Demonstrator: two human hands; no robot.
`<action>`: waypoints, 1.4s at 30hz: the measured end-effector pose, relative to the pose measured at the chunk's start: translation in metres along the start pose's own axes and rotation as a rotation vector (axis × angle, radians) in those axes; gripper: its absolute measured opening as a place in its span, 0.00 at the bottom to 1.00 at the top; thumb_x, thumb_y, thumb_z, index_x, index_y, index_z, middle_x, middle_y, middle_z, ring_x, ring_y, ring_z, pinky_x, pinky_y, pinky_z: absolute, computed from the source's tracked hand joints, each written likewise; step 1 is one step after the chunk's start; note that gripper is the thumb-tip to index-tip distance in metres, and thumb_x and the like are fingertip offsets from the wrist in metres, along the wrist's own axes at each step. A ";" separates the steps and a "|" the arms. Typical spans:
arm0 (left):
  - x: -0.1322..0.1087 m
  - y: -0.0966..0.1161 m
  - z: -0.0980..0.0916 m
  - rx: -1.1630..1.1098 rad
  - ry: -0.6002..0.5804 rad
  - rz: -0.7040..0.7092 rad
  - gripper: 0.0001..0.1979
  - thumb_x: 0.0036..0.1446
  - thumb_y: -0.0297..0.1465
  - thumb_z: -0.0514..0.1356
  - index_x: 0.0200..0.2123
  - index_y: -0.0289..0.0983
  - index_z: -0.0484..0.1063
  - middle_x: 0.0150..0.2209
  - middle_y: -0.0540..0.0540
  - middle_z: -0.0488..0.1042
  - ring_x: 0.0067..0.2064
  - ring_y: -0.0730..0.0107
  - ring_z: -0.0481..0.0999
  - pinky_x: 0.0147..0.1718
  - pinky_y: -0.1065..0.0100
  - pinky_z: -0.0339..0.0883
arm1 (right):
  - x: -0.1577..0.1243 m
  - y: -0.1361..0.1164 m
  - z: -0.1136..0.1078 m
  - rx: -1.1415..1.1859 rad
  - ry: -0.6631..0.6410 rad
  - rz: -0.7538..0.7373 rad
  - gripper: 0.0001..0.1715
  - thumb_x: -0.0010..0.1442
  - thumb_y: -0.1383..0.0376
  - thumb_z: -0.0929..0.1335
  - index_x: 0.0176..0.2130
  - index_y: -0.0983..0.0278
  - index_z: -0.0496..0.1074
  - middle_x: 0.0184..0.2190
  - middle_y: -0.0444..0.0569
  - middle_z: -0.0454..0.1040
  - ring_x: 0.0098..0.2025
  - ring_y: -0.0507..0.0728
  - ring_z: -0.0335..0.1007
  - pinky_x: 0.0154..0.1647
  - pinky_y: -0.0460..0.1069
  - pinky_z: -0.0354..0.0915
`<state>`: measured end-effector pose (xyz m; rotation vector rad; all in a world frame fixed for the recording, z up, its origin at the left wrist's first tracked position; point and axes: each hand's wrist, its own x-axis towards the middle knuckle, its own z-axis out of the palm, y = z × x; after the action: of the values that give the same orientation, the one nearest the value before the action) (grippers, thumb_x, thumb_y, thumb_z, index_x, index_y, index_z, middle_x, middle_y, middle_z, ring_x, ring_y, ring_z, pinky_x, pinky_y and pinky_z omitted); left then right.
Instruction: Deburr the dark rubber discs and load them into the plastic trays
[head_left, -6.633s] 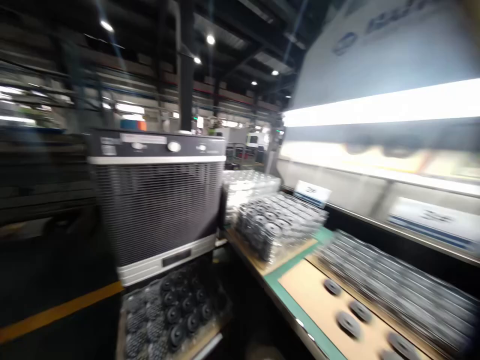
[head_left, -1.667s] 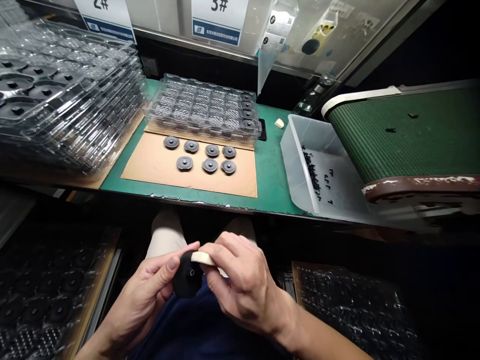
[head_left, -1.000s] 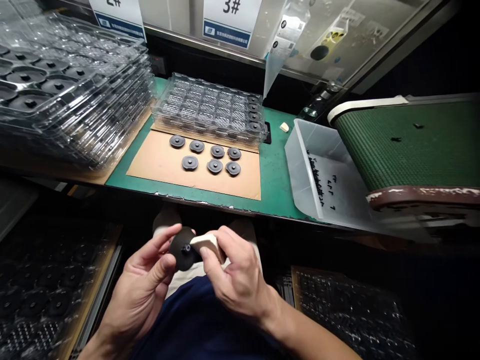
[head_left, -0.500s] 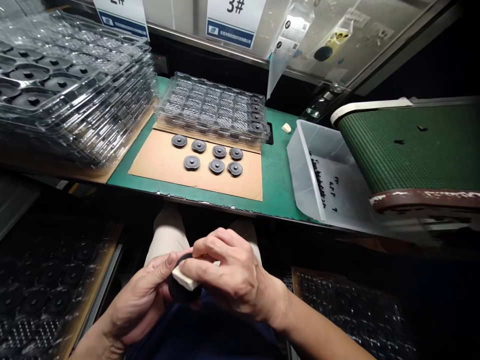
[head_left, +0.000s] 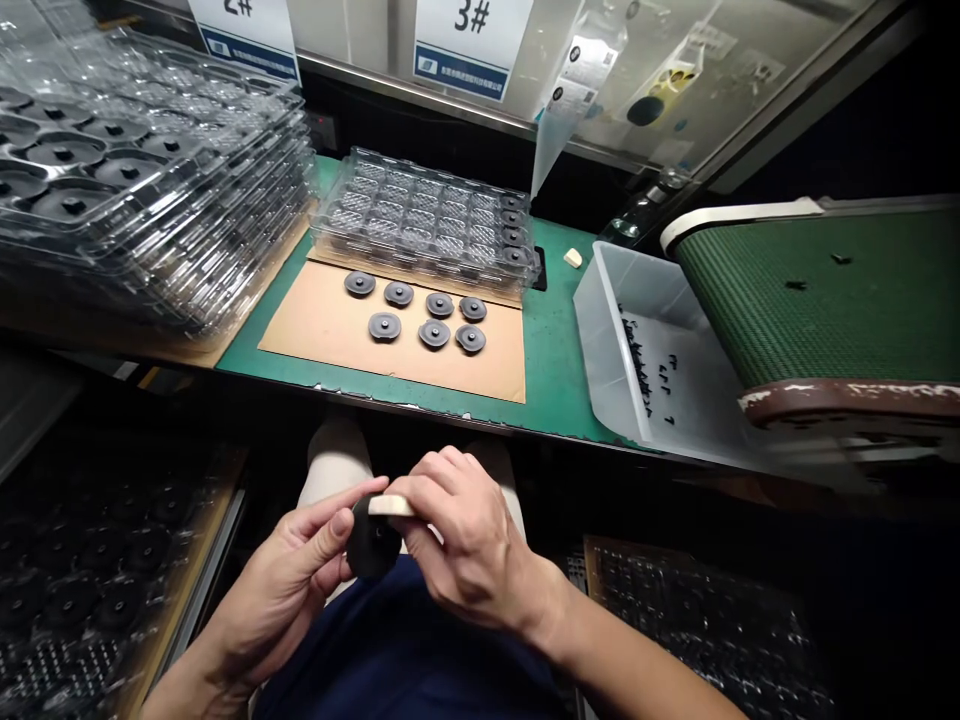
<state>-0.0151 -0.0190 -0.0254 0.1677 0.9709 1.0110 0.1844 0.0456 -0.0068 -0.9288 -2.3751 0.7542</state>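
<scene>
- Black disc (head_left: 369, 550), pinched in our left hand (head_left: 289, 572), sits on our side of the table's (head_left: 553, 350) near edge.
- Our right hand (head_left: 471, 540) grips the pale block (head_left: 390, 506), shifted from across the disc's face to its upper rim.
- We judge the rim is being worked.

1. This looks like a factory workshop, with a worn-edged green tabletop (head_left: 553, 345) as workstation.
2. Stacked clear trays (head_left: 217, 240) hold rows of matching black discs (head_left: 64, 152).
3. Behind stand signs (head_left: 469, 62) numbered 2# and 3#.
4. A green belt (head_left: 847, 300), apparently a conveyor's end, adjoins a plastic bin (head_left: 609, 355).
</scene>
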 end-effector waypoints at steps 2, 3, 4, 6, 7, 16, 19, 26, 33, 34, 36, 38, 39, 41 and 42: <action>-0.001 -0.002 0.000 -0.010 -0.065 -0.046 0.12 0.62 0.38 0.69 0.43 0.36 0.86 0.38 0.41 0.83 0.37 0.64 0.80 0.37 0.67 0.79 | 0.001 0.003 -0.004 -0.008 -0.049 -0.119 0.15 0.75 0.65 0.61 0.51 0.63 0.74 0.41 0.51 0.72 0.40 0.57 0.62 0.42 0.54 0.58; 0.000 -0.003 0.000 -0.020 -0.089 -0.071 0.12 0.63 0.38 0.68 0.40 0.36 0.86 0.36 0.41 0.82 0.34 0.65 0.79 0.35 0.66 0.79 | 0.002 0.004 -0.006 -0.013 -0.065 -0.183 0.16 0.76 0.65 0.60 0.54 0.62 0.74 0.42 0.51 0.72 0.40 0.57 0.62 0.43 0.54 0.58; 0.000 -0.005 0.000 -0.036 -0.108 -0.096 0.12 0.64 0.39 0.68 0.39 0.35 0.85 0.34 0.42 0.81 0.33 0.65 0.79 0.33 0.64 0.79 | 0.004 0.005 -0.007 -0.023 -0.080 -0.246 0.17 0.77 0.64 0.59 0.55 0.60 0.74 0.43 0.50 0.73 0.41 0.57 0.62 0.43 0.54 0.58; 0.002 -0.008 0.000 -0.105 -0.115 -0.114 0.13 0.64 0.40 0.67 0.43 0.37 0.85 0.39 0.40 0.82 0.36 0.62 0.80 0.36 0.60 0.81 | 0.006 0.004 -0.007 -0.055 -0.085 -0.302 0.17 0.77 0.62 0.60 0.55 0.59 0.74 0.44 0.50 0.73 0.42 0.58 0.63 0.46 0.56 0.58; 0.003 -0.009 0.000 -0.151 -0.096 -0.088 0.14 0.64 0.40 0.67 0.47 0.39 0.84 0.44 0.39 0.83 0.40 0.60 0.82 0.40 0.59 0.81 | 0.007 0.003 -0.005 -0.072 -0.055 -0.264 0.15 0.76 0.62 0.61 0.52 0.60 0.75 0.43 0.50 0.73 0.42 0.58 0.63 0.46 0.56 0.57; 0.007 -0.006 -0.007 -0.082 0.135 0.354 0.23 0.53 0.26 0.75 0.52 0.45 0.82 0.52 0.44 0.82 0.56 0.60 0.80 0.54 0.70 0.74 | 0.006 -0.008 0.017 0.266 -0.020 0.312 0.14 0.70 0.64 0.64 0.31 0.64 0.62 0.28 0.42 0.63 0.30 0.51 0.57 0.32 0.48 0.53; 0.004 -0.003 -0.010 -0.050 0.101 0.180 0.22 0.57 0.33 0.73 0.55 0.44 0.81 0.52 0.42 0.82 0.54 0.59 0.80 0.52 0.68 0.75 | 0.007 -0.003 0.014 0.046 0.053 0.157 0.12 0.70 0.66 0.63 0.33 0.65 0.66 0.31 0.46 0.65 0.35 0.54 0.58 0.39 0.51 0.54; 0.001 -0.007 -0.013 -0.033 -0.118 -0.074 0.13 0.67 0.38 0.65 0.42 0.35 0.85 0.37 0.41 0.81 0.37 0.65 0.78 0.36 0.64 0.80 | 0.013 0.005 0.000 -0.016 -0.156 -0.223 0.17 0.75 0.66 0.59 0.53 0.62 0.74 0.41 0.50 0.70 0.40 0.57 0.60 0.42 0.53 0.57; 0.009 -0.013 -0.024 -0.227 -0.030 0.028 0.20 0.59 0.36 0.72 0.55 0.44 0.81 0.53 0.43 0.81 0.51 0.61 0.81 0.51 0.62 0.79 | 0.012 0.001 0.005 -0.085 -0.029 -0.093 0.14 0.73 0.63 0.62 0.38 0.65 0.72 0.33 0.48 0.68 0.35 0.56 0.60 0.39 0.53 0.55; 0.011 -0.013 -0.024 -0.225 0.003 0.107 0.24 0.56 0.34 0.74 0.56 0.46 0.80 0.56 0.44 0.80 0.54 0.62 0.80 0.54 0.65 0.77 | 0.011 -0.001 0.007 -0.027 -0.027 0.038 0.15 0.72 0.63 0.63 0.33 0.65 0.69 0.30 0.46 0.66 0.32 0.54 0.58 0.36 0.51 0.54; 0.014 -0.015 -0.022 -0.154 0.044 0.241 0.30 0.51 0.27 0.77 0.58 0.48 0.79 0.57 0.45 0.80 0.57 0.62 0.79 0.54 0.70 0.75 | 0.010 -0.008 0.012 0.152 -0.077 0.243 0.17 0.71 0.63 0.64 0.30 0.64 0.65 0.26 0.42 0.63 0.28 0.51 0.56 0.31 0.49 0.52; 0.017 -0.018 -0.018 -0.060 0.047 0.352 0.31 0.48 0.24 0.77 0.56 0.47 0.80 0.55 0.44 0.81 0.55 0.61 0.81 0.51 0.71 0.77 | 0.013 -0.017 0.015 0.293 -0.097 0.321 0.16 0.72 0.62 0.64 0.31 0.64 0.66 0.26 0.41 0.64 0.28 0.50 0.58 0.29 0.47 0.52; 0.017 -0.019 -0.015 -0.024 0.049 0.410 0.31 0.48 0.23 0.77 0.55 0.46 0.81 0.54 0.43 0.82 0.54 0.60 0.81 0.51 0.70 0.77 | 0.015 -0.022 0.015 0.321 -0.067 0.311 0.15 0.72 0.62 0.64 0.33 0.64 0.68 0.28 0.42 0.66 0.29 0.50 0.59 0.31 0.47 0.54; 0.016 -0.018 -0.010 0.018 0.071 0.532 0.30 0.48 0.23 0.77 0.55 0.46 0.81 0.55 0.43 0.81 0.53 0.59 0.82 0.51 0.69 0.78 | 0.019 -0.029 0.014 0.301 0.018 0.234 0.12 0.71 0.63 0.64 0.35 0.64 0.69 0.31 0.43 0.67 0.32 0.51 0.60 0.35 0.47 0.56; 0.015 -0.017 -0.008 0.029 0.091 0.587 0.30 0.48 0.23 0.77 0.54 0.46 0.81 0.55 0.44 0.81 0.53 0.59 0.82 0.51 0.69 0.78 | 0.020 -0.031 0.013 0.270 0.038 0.187 0.11 0.70 0.64 0.64 0.35 0.65 0.68 0.31 0.44 0.67 0.32 0.52 0.60 0.36 0.48 0.56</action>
<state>-0.0081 -0.0192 -0.0481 0.4517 1.0438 1.5510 0.1494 0.0372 0.0082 -1.0460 -2.1063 1.0878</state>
